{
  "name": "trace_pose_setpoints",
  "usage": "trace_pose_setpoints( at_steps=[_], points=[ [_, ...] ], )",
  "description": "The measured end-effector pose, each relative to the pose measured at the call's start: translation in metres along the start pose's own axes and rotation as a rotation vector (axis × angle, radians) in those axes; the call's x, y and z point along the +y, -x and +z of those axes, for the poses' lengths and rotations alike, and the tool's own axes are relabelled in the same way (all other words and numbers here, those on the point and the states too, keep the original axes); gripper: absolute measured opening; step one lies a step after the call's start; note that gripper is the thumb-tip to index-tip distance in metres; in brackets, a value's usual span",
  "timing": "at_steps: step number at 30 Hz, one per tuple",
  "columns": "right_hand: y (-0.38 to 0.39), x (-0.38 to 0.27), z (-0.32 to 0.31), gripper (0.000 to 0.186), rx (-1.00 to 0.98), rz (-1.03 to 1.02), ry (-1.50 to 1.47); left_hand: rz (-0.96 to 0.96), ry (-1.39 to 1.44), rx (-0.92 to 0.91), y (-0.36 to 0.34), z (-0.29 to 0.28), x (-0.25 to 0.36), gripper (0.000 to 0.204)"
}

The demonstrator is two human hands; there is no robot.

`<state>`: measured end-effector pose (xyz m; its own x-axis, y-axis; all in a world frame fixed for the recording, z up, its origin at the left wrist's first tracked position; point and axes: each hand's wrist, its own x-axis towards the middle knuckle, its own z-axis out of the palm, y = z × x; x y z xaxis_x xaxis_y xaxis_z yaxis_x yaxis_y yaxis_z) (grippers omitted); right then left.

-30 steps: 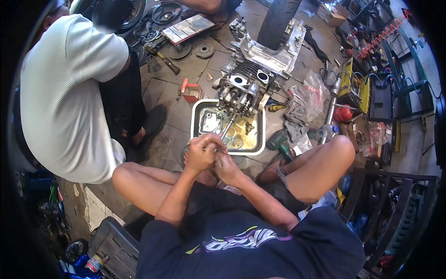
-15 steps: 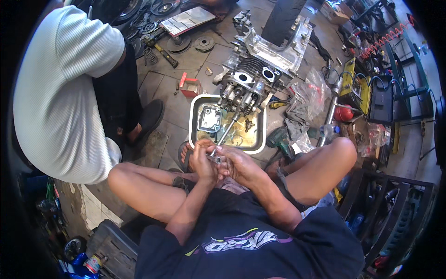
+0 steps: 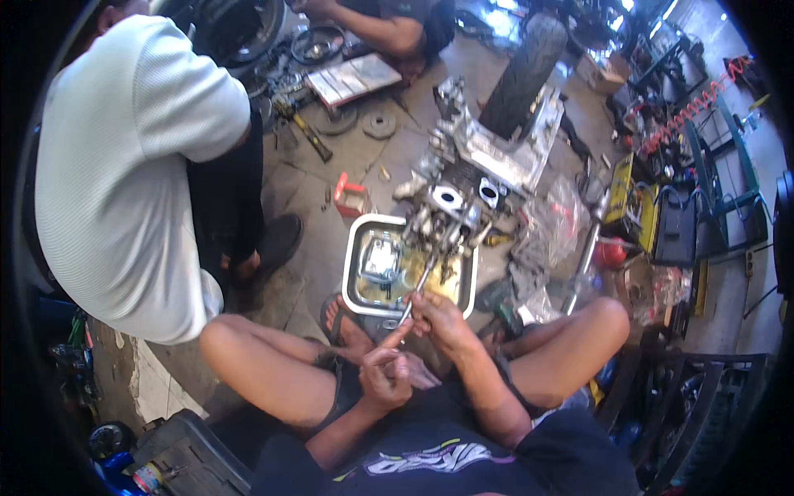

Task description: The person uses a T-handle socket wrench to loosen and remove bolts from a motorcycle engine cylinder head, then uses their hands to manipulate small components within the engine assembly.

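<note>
A scooter engine (image 3: 484, 165) stands over a white-rimmed tray (image 3: 347, 285), its cylinder head with exposed valve parts toward me. From the head a long, shiny socket wrench (image 3: 423, 277) slants down toward my lap. My right hand (image 3: 444, 321) is closed round its near part. Just below, my left hand (image 3: 386, 376) has the index finger stretched toward the wrench's near end and the other fingers curled; blur hides whether it touches. In the tray lie a metal cover (image 3: 381, 259) and small parts in yellowish liquid.
A person in a white shirt (image 3: 116, 190) sits close at my left; another person's arm (image 3: 376, 29) shows at the far side. A red box (image 3: 353, 198) stands behind the tray. To the right are a green power drill (image 3: 499, 302), plastic bags (image 3: 552, 231) and a yellow toolbox (image 3: 620, 194).
My right hand has moved up the wrench, farther from me. The left has come away and lower, its index finger now extended. The view has tilted up, showing the far person's arm.
</note>
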<state>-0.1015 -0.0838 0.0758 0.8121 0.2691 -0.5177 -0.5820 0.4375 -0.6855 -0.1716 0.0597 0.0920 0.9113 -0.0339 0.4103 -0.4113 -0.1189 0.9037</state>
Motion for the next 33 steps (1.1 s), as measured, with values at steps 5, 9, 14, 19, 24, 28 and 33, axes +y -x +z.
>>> trace_pose_setpoints(
  at_steps=[5,9,14,19,24,28,33],
  points=[
    [-0.001,-0.003,0.003,0.026,-0.039,-0.042,-0.075,-0.328,-0.183,0.108,-0.018,-0.023,-0.014,0.012],
    [-0.003,-0.001,0.005,0.027,-0.015,-0.038,-0.077,-0.382,-0.216,-0.057,0.013,0.001,-0.001,0.012],
    [-0.008,-0.003,0.002,0.031,0.002,0.002,0.002,-0.163,-0.009,-0.164,0.024,0.006,0.012,0.013],
    [0.001,-0.01,0.023,0.032,0.119,-0.014,0.008,0.044,-0.427,-0.021,-0.019,-0.024,0.016,0.017],
    [0.0,-0.002,0.038,0.036,0.134,-0.09,-0.063,-0.01,-0.47,-0.134,-0.03,-0.037,-0.005,0.028],
    [0.0,0.004,0.058,0.038,0.105,-0.133,-0.006,-0.094,-0.469,-0.034,-0.01,-0.03,-0.016,0.034],
    [-0.007,-0.021,0.076,0.037,0.104,-0.137,0.007,-0.017,-0.451,0.049,-0.027,-0.033,-0.013,0.026]
  ],
)
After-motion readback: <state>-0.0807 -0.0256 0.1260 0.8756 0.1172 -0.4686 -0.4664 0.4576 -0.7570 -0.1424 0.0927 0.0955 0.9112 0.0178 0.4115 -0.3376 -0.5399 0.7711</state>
